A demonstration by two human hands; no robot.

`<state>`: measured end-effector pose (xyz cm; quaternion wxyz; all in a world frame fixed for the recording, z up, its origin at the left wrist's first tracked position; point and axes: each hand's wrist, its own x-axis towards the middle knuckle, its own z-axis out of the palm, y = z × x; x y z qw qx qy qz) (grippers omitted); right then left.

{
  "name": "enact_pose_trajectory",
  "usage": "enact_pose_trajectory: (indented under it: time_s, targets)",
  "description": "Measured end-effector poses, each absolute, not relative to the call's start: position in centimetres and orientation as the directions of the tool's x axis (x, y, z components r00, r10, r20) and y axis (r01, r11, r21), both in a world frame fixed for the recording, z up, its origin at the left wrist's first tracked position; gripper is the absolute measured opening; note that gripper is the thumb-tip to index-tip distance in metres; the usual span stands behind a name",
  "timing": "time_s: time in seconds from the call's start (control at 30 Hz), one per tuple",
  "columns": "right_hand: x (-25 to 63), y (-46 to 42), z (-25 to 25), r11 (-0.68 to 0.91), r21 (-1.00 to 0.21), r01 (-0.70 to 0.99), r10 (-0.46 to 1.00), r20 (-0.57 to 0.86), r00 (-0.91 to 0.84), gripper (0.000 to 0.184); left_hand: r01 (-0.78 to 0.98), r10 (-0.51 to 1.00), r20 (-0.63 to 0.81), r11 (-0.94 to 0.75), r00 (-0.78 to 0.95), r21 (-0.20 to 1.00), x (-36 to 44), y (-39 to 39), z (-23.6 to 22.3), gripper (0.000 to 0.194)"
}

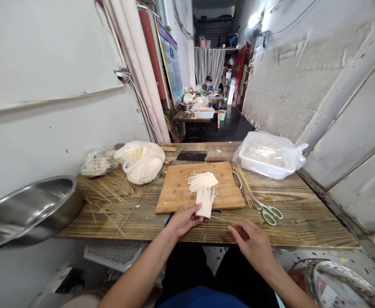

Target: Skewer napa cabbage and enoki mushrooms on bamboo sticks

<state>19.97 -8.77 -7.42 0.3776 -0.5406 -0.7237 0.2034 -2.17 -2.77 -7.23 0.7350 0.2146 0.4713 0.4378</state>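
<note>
My left hand (pixel 184 219) grips the near end of a white bundle of enoki mushrooms (pixel 205 202) at the front edge of a wooden cutting board (pixel 177 192). A second white bundle (pixel 202 180) lies across the middle of the board. My right hand (pixel 250 240) rests on the wooden table (pixel 302 222) to the right, fingers curled in a pinch near a thin bamboo skewer (pixel 221 219); I cannot make out whether it holds it.
Green-handled scissors (pixel 267 210) lie right of the board, with a row of skewers (pixel 243 182). A cleaver (pixel 192 156) is behind the board. Plastic bags (pixel 141 161), loose skewers (pixel 110 188), a steel bowl (pixel 27 211) and a bagged white tray (pixel 269 156) surround it. A person sits far back.
</note>
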Motion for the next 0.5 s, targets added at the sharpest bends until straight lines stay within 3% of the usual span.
enact_pose_trajectory:
  time_s: [0.07, 0.13, 0.2, 0.27, 0.33, 0.43, 0.5]
  targets:
    - [20.1, -8.1, -7.2, 0.495, -0.392, 0.775, 0.814, 0.52, -0.257, 0.025, -0.453, 0.855, -0.491, 0.51, 0.169, 0.732, -2.3, -2.9, -6.9, 0.012]
    - [19.8, -6.8, -7.4, 0.576, -0.257, 0.776, 0.764, 0.507, -0.399, 0.025, -0.451, 0.87, -0.461, 0.487, 0.175, 0.748, -2.1, -3.0, -6.2, 0.011]
    - [19.5, -5.4, -7.5, 0.618, -0.312, 0.722, 0.758, 0.482, -0.44, 0.023, -0.43, 0.878, -0.436, 0.477, 0.196, 0.767, -1.9, -3.0, -5.1, 0.016]
    - [19.5, -4.2, -7.1, 0.61, -0.446, 0.655, 0.779, 0.49, -0.391, 0.028, -0.35, 0.888, -0.424, 0.461, 0.181, 0.816, -2.1, -2.5, -3.8, 0.031]
    - [19.8, -3.3, -5.7, 0.551, -0.598, 0.582, 0.831, 0.456, -0.319, 0.03, -0.219, 0.935, -0.35, 0.354, 0.058, 0.909, -2.7, -1.8, -2.5, 0.049]
    - [20.5, -2.7, -2.6, 0.415, -0.782, 0.464, 0.904, 0.296, -0.309, 0.037, -0.018, 0.982, 0.016, -0.02, -0.186, 1.0, -3.8, -0.8, -0.9, 0.044]
    - [20.8, -2.7, -0.8, 0.339, -0.852, 0.399, 0.918, 0.206, -0.339, 0.042, 0.021, 0.965, 0.201, -0.201, -0.166, 0.979, -4.3, -0.6, -0.3, 0.038]
